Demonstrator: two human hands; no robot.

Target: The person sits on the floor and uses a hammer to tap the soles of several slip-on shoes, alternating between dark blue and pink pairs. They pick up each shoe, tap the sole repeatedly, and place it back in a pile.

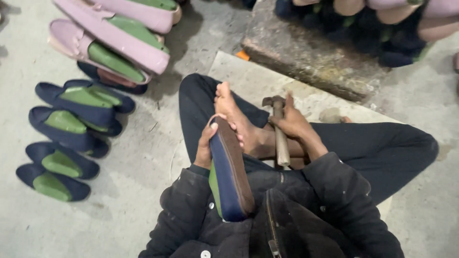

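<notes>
The left hand (205,148) grips a navy slipper (229,172) by its far end, thumb over the toe edge, brown sole turned up and to the right, green lining showing on the left side. The right hand (294,122) is closed round the wooden handle of a hammer (279,129), head uppermost. The slipper stands on edge in the lap, against a bare foot (234,114); its long axis runs from the chest away toward the foot, the held end pointing away. It looks light, with a firm sole and soft upper; best gripped across the sole edges. On the concrete floor (143,143) to the left lie navy slippers (71,119) and pink slippers (114,33); a stone block (311,57) sits ahead.
</notes>
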